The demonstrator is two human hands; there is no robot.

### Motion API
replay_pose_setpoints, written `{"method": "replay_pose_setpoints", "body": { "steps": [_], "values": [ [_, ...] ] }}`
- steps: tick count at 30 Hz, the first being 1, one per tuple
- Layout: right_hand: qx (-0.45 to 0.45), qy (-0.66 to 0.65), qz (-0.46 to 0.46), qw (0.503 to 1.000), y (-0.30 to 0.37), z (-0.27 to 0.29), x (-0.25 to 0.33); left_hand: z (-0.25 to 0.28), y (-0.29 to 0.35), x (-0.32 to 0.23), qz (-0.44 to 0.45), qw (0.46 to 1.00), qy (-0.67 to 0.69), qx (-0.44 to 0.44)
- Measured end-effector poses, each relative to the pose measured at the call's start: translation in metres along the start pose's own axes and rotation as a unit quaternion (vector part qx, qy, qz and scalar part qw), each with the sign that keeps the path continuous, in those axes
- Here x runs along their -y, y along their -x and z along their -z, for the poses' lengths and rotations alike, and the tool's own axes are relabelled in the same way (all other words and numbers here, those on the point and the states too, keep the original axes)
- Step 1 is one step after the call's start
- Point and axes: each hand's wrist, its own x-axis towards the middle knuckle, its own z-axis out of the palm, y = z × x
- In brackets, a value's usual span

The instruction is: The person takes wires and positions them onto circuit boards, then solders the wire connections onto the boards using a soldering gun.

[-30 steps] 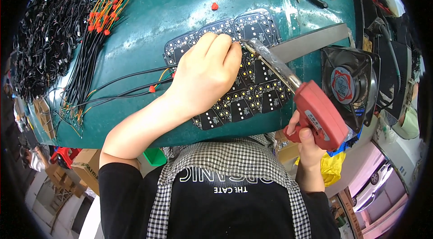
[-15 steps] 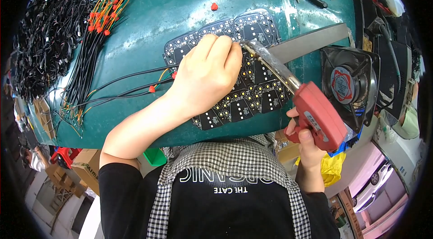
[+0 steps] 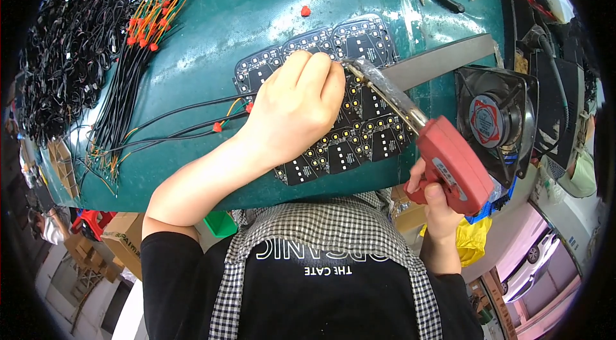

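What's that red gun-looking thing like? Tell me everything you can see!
The red tool has a plastic-looking body with a pale label and a long metal barrel partly covered by shiny, clear-looking wrap. The right hand grips it. The barrel slants up and left over dark circuit boards, its tip beside the left hand; whether the tip touches anything is unclear.
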Motion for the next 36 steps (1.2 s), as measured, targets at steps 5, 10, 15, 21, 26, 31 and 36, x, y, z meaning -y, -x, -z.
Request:
{"method": "replay_pose_setpoints", "body": {
  "steps": [5, 10, 15, 21, 26, 31, 36],
  "values": [
    [0.041, -0.063, 0.036, 0.997, 0.007, 0.009, 0.008, 0.013, 0.003, -0.003, 0.051, 0.997, 0.03, 0.057],
    [-0.039, 0.034, 0.13, 0.99, 0.024, 0.004, 0.006, 0.007, 0.005, 0.0, 0.017, 0.998, 0.037, 0.054],
    [-0.053, 0.069, 0.158, 0.984, 0.035, 0.008, 0.023, 0.011, 0.01, 0.006, 0.04, 0.997, 0.055, 0.03],
    [-0.112, 0.255, 0.195, 0.94, 0.059, 0.02, 0.1, 0.081, 0.001, 0.061, 0.209, 0.976, -0.054, 0.019],
    [-0.081, 0.321, 0.262, 0.907, 0.072, -0.012, 0.151, 0.104, 0.049, 0.145, 0.322, 0.944, -0.064, 0.016],
    [-0.096, 0.125, 0.166, 0.973, 0.072, -0.036, 0.08, 0.083, 0.052, 0.155, 0.261, 0.961, -0.091, -0.024],
    [-0.038, 0.042, 0.131, 0.99, 0.085, -0.039, 0.028, 0.091, 0.062, 0.17, 0.322, 0.942, 0.086, -0.049]
  ]
}}
